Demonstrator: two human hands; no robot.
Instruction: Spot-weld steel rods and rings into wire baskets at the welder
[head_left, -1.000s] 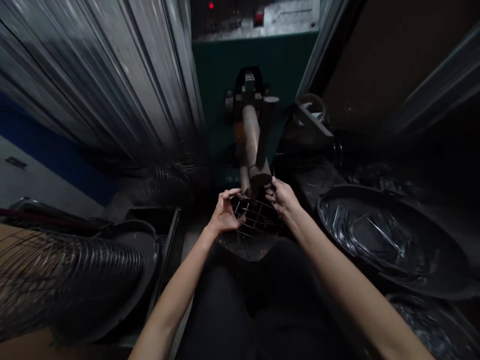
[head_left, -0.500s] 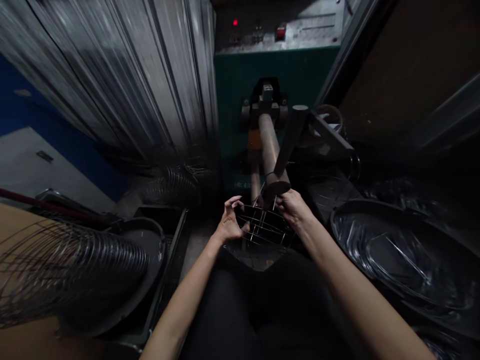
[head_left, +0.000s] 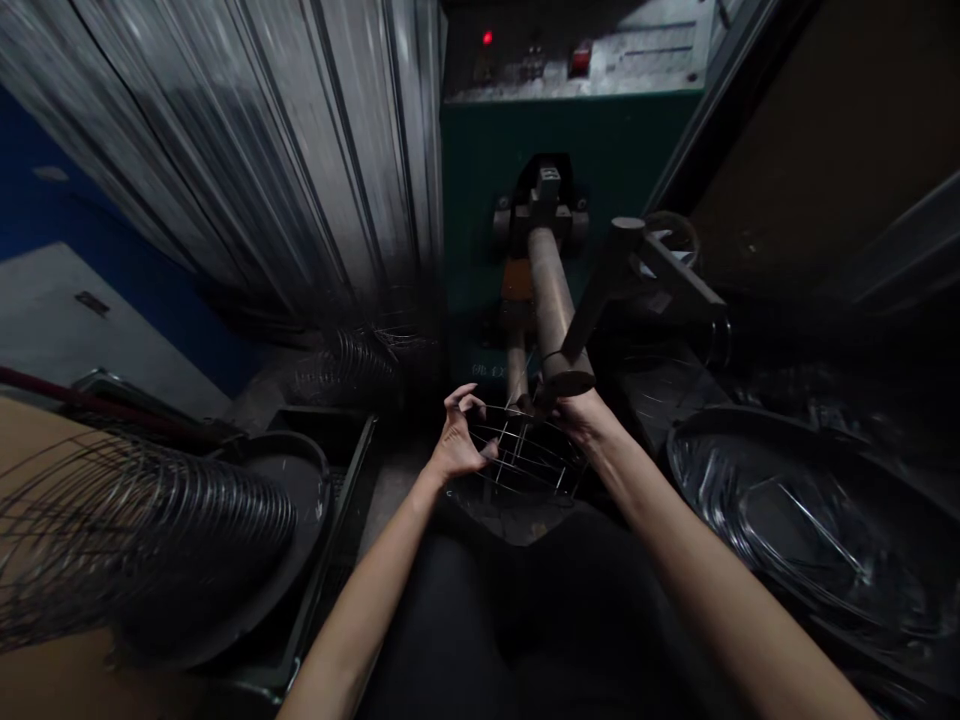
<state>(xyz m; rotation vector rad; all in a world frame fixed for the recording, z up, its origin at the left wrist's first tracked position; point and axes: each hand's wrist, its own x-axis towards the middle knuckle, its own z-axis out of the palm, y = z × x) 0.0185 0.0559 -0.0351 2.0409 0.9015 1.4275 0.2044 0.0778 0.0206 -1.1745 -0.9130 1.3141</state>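
A round wire rack (head_left: 517, 455) of thin metal rods lies under the end of the machine's thick arm (head_left: 553, 290). My left hand (head_left: 461, 440) is at the rack's left edge, fingers curled and thumb apart, with the rim between them. At the right side of the rack is my right hand (head_left: 581, 415), its fingers partly hidden behind the end of the thick arm; they close on the rack near its far edge. The lower machine rod (head_left: 517, 370) reaches the rack's far side.
The green machine (head_left: 480, 200) with a red light stands ahead. On the left, a stack of wire rings (head_left: 217, 510) rests on a round dish in a crate. A basin (head_left: 694, 425) with shiny wire parts sits on the right. A slanted metal bar (head_left: 600, 290) juts up beside the thick arm.
The view has shifted slightly, so the machine appears further right. My right hand has moved slightly inward behind the arm's end, and the rack has turned a little.
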